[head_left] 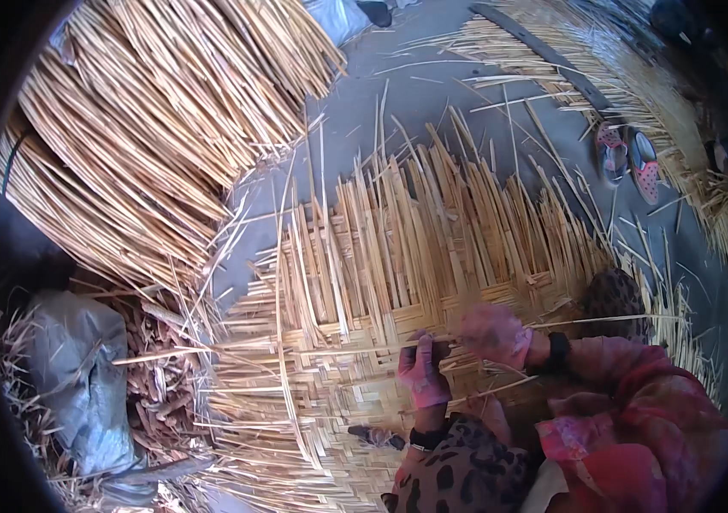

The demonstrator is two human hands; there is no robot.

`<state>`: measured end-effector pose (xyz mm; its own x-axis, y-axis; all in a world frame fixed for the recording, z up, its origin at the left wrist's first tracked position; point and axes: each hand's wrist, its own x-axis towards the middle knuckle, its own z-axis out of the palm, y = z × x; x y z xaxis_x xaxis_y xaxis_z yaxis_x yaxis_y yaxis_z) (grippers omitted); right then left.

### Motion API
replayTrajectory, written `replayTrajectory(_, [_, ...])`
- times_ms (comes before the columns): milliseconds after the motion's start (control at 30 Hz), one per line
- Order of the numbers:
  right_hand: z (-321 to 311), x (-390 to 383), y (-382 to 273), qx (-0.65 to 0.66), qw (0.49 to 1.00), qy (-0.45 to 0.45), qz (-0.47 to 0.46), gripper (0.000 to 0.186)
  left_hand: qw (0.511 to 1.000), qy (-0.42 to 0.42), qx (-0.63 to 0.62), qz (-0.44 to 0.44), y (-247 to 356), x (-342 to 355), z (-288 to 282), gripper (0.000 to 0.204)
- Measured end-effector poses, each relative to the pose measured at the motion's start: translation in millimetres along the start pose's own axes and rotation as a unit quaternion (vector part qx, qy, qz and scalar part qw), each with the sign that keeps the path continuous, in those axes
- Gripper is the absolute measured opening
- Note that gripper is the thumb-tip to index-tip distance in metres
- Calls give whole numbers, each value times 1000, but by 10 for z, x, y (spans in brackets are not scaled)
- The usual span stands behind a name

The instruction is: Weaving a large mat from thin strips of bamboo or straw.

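Note:
A partly woven reed mat [355,398] spreads in front of me, its lower part in tight weave and its far strips fanned out loose. Across it, roughly level, runs a long pale reed strip [347,349]. My left hand [422,374] pinches this strip between thumb and fingers, just above the weave. Close by on the right, my right hand [494,335] is closed around the strip, which sticks out past it to the right; its fingers are smeared by motion. A small dark object [377,436] of unclear kind lies on the mat left of my left wrist.
Large bundles of reeds [167,103] lie at the upper left. Below them are a grey plastic sack [82,376] and dry husks [163,393]. A pair of patterned shoes [645,167] stands at the right. Another spread of reeds [544,47] with a dark flat bar lies beyond.

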<state>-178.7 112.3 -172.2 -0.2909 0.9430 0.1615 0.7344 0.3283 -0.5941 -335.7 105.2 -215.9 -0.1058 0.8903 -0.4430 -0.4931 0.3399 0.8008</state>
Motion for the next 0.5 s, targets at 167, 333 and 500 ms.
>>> replayTrajectory(167, [157, 73, -56, -87, 994, -72, -6, 7, 998, 56, -28, -30, -66, 66, -94, 12])
replayTrajectory(333, [184, 35, 46, 119, 978, -68, 156, 13, 993, 86, -74, 35, 24, 179, -126, 11])
replayTrajectory(500, [210, -69, 311, 114, 973, -86, 183, 17, 976, 143, -128, 107, 166, 443, -555, 13])
